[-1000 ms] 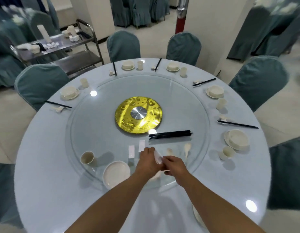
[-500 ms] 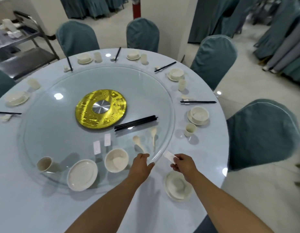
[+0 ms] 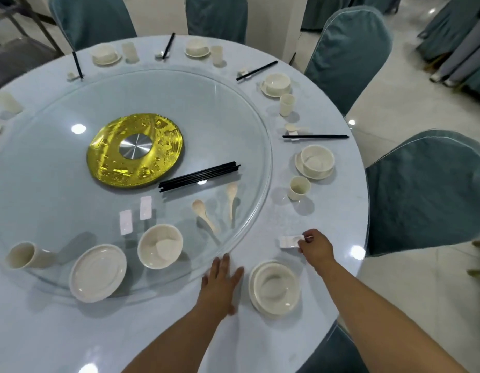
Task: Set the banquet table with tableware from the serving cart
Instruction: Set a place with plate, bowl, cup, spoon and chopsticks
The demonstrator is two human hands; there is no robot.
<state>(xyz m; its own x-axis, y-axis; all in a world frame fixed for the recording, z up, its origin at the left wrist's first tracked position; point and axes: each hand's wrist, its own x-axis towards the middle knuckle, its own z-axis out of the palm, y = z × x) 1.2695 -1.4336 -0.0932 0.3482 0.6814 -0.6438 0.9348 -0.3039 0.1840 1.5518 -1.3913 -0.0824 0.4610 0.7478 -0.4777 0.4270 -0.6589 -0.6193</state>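
My right hand [image 3: 315,249] pinches a small white chopstick rest [image 3: 289,242], which lies low on the pale tablecloth [image 3: 338,211] just beyond a cream bowl on its saucer [image 3: 275,288]. My left hand [image 3: 220,284] lies flat and open on the cloth, fingertips at the rim of the glass turntable [image 3: 256,114]. On the turntable lie a bundle of black chopsticks [image 3: 198,176], two cream spoons [image 3: 204,214], two more white rests [image 3: 146,208], a bowl [image 3: 160,246], a saucer [image 3: 97,273] and a tipped cup [image 3: 23,256].
Finished place settings ring the far and right rim, the nearest with a bowl [image 3: 315,161], cup [image 3: 299,187] and chopsticks [image 3: 315,136]. A gold disc [image 3: 135,150] marks the turntable's middle. Teal-covered chairs [image 3: 427,192] stand round the table; the cart's shelf [image 3: 15,53] shows at top left.
My right hand carried the white rest from above the turntable out to the right and down to the cloth. My left hand let go and flattened by the glass rim. My view swung right.
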